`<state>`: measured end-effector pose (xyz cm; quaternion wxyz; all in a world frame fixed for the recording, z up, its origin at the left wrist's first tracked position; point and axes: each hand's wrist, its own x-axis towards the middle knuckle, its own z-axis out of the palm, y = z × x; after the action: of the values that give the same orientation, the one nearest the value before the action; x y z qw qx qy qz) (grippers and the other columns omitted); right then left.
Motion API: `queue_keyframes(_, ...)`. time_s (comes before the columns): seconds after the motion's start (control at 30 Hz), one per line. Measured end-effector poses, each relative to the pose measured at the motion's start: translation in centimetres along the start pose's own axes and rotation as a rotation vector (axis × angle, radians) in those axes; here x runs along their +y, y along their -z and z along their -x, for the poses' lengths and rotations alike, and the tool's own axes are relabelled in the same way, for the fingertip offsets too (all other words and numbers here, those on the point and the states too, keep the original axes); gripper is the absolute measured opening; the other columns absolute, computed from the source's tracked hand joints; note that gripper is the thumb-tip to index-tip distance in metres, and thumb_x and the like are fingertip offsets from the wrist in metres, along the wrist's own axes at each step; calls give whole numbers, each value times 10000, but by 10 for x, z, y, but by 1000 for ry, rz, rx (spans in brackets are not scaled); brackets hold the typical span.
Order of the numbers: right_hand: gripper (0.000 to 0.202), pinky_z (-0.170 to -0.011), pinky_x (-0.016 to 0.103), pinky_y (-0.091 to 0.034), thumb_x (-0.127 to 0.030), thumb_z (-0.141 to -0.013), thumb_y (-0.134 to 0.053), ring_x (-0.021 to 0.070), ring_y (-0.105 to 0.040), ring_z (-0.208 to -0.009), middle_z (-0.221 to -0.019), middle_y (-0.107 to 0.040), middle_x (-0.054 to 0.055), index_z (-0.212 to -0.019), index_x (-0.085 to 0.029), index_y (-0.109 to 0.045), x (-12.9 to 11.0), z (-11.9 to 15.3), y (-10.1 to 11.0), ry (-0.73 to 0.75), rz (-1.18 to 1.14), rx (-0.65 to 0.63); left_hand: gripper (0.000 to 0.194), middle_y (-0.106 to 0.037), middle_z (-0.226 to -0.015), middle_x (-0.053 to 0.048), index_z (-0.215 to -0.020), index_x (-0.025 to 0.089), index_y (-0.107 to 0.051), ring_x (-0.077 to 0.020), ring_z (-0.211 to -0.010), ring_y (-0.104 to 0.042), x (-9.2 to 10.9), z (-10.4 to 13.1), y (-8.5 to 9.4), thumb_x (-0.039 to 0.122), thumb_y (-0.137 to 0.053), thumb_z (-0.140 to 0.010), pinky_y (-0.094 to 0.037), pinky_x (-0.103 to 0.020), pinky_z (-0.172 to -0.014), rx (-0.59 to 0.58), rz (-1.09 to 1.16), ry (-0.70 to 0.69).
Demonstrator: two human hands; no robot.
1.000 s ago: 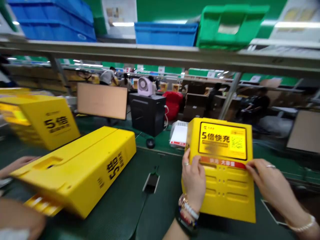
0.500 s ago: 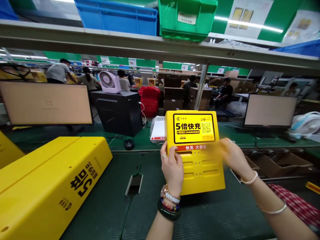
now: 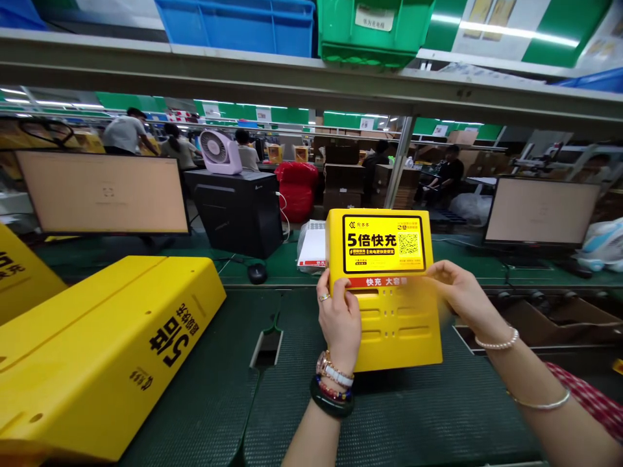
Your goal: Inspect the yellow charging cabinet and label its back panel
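Observation:
A yellow charging cabinet [image 3: 399, 324] stands upright on the dark green conveyor belt [image 3: 389, 421] in front of me. Its face carries a black-framed label with a QR code [image 3: 383, 244] and a red strip below it. My left hand [image 3: 339, 318] grips the cabinet's left edge, thumb on the face near the red strip. My right hand [image 3: 457, 295] pinches something thin and clear at the label's right edge; I cannot tell what it is. Several card slots show on the lower face.
A larger yellow cabinet [image 3: 102, 350] lies on its side at the left, another yellow one [image 3: 19, 272] behind it. Monitors [image 3: 104, 193] [image 3: 540, 211], a black box [image 3: 238, 211], a mouse [image 3: 256, 273] and a white pack [image 3: 311, 250] sit beyond the belt. Bins rest on the overhead shelf [image 3: 311, 71].
The view swung right and steadied, so the lying cabinets slid left. My right hand moved from the red strip up to the label's right edge. My left hand stayed on the left edge.

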<state>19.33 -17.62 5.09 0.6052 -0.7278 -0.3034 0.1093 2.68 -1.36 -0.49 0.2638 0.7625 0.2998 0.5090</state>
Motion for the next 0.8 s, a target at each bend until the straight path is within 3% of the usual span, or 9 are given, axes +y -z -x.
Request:
queue_keyframes(0.33,305,-778,370,-508,-435,-855,-682,223,-636,-875,-950,-657,41,-1071,-241,-586,39,-2,1,291,255,154,236,-460,-1426,-104,-1058,223,-606,-254,-1217,-584,2,-2,1,101,-484,-898,-574,-351,-868,-11,6,8)
queue_keyframes(0.7,291,-744,341,-479,-439,-899,-620,206,-615,-826,-935,-650,44,-1089,-222,-579,38,-4,-1,373,450,224,248,-449,-1427,-110,-1084,218,-602,-263,-1278,-540,2,-6,-1,103,-479,-901,-557,-390,-947,-32,15,5)
queue_keyframes(0.8,333,-734,388,-478,-483,-930,-572,270,-613,-875,-932,-650,86,-1096,-195,-593,34,-3,3,388,687,265,257,-450,-1427,-115,-1085,216,-606,-266,-1294,-532,2,-8,-2,100,-473,-898,-552,-394,-962,-34,7,5)
